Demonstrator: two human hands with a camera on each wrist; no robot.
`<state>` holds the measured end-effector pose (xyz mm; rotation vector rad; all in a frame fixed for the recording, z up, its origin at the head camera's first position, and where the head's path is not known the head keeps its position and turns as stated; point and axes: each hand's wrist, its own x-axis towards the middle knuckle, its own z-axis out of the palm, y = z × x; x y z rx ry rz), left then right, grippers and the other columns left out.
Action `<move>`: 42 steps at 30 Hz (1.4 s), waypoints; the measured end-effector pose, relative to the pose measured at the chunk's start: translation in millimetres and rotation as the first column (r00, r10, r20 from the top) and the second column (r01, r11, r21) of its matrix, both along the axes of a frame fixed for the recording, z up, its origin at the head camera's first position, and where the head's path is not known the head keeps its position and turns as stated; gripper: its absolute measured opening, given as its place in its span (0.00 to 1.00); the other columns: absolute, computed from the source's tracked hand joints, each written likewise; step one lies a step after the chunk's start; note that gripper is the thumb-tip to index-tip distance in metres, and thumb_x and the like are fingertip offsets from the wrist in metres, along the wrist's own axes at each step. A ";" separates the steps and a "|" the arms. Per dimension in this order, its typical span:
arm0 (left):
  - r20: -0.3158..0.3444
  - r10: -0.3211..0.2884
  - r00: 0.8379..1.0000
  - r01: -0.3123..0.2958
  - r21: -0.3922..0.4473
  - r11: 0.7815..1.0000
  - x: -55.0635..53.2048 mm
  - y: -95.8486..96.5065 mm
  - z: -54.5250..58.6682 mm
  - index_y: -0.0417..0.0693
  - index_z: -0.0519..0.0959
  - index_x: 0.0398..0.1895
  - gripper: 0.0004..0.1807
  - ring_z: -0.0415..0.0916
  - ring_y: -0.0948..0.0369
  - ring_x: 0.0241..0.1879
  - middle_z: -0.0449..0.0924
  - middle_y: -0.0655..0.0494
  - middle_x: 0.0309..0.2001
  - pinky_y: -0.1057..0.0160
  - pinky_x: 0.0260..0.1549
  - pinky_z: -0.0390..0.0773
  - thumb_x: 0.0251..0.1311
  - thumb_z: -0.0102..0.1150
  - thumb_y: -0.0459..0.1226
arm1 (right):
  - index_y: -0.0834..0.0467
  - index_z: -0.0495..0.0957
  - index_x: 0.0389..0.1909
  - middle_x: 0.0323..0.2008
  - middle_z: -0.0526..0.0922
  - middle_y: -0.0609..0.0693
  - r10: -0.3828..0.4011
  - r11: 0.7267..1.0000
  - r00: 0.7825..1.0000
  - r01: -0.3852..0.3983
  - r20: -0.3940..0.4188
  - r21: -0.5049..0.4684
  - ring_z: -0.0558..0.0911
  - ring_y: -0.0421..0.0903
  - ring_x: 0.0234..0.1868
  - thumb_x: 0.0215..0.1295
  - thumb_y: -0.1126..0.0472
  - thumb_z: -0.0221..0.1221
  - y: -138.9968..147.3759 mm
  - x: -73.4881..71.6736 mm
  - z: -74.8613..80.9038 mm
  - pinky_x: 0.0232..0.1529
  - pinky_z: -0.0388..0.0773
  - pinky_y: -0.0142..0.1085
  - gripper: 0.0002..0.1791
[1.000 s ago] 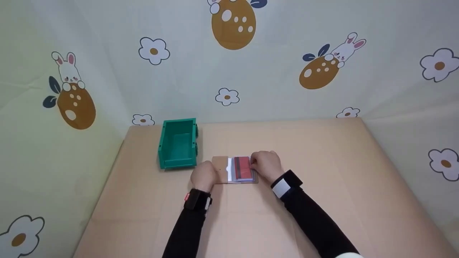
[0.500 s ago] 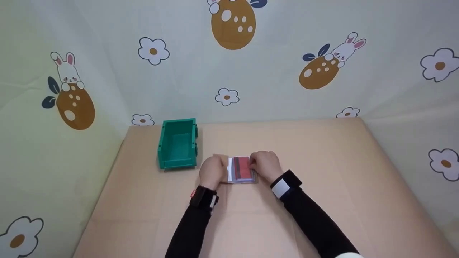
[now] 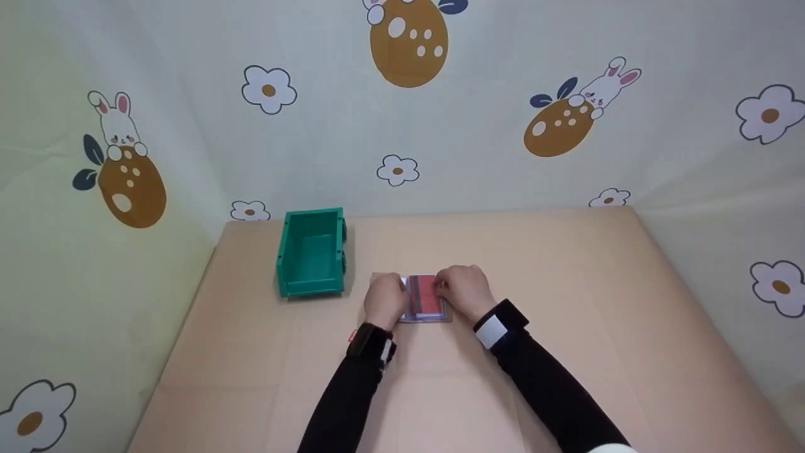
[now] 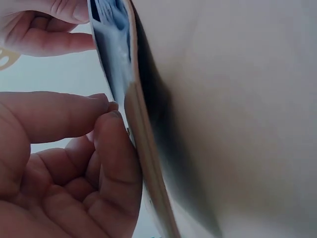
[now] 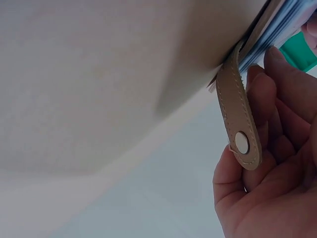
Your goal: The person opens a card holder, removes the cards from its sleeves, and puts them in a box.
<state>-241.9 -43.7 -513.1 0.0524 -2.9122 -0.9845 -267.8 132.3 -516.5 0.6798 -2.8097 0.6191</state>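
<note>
On the table lies an opened tan leather card holder (image 3: 447,313) with clear sleeves. A red card (image 3: 424,294) with a dark stripe shows in the top sleeve. Over the left cover, my left hand (image 3: 385,301) has curled fingers; in the left wrist view its thumb and index tips (image 4: 106,101) meet against the inner side. Whether a sleeve lies between them is hidden. My right hand (image 3: 466,290) pinches the sleeves at their right edge. In the right wrist view, the holder's strap (image 5: 237,104) with a metal snap (image 5: 242,143) hangs in front of the right fingers.
A green plastic bin (image 3: 312,255) stands at the back left, near the left hand. The tan table (image 3: 534,264) meets patterned cloth walls (image 3: 327,138) at its back and sides.
My left hand has slid right across the left cover to the edge of the sleeves, covering most of that cover. The right hand has shifted slightly left. The bin stays put.
</note>
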 end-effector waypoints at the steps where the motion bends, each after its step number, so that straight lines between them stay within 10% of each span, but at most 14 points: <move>1: 0.007 -0.001 1.000 0.001 0.000 1.000 -0.4 0.2 -0.3 0.44 0.76 0.18 0.10 0.70 0.58 0.22 0.75 0.55 0.21 0.58 0.23 0.71 0.56 0.57 0.28 | 0.56 0.88 0.31 0.28 0.86 0.48 0.000 1.000 1.000 0.000 -0.002 -0.001 0.83 0.48 0.31 0.51 0.64 0.71 0.1 0.3 0.1 0.36 0.70 0.46 0.05; 25: 0.108 0.005 0.994 -0.008 0.030 1.000 -6.1 1.7 -1.1 0.49 0.66 0.12 0.20 0.66 0.59 0.19 0.67 0.57 0.16 0.63 0.18 0.62 0.60 0.60 0.34 | 0.55 0.89 0.33 0.33 0.88 0.49 -0.003 1.000 1.000 0.003 0.000 0.021 0.86 0.50 0.38 0.51 0.61 0.73 2.0 -0.1 -3.1 0.42 0.74 0.48 0.07; 42: 0.186 0.007 0.983 -0.010 0.011 1.000 -8.3 1.9 -2.2 0.44 0.78 0.21 0.14 0.72 0.56 0.24 0.77 0.52 0.25 0.60 0.23 0.67 0.62 0.62 0.41 | 0.56 0.89 0.34 0.33 0.88 0.50 -0.001 1.000 1.000 0.001 0.026 0.018 0.86 0.51 0.37 0.51 0.60 0.74 1.6 0.9 -3.4 0.43 0.77 0.46 0.09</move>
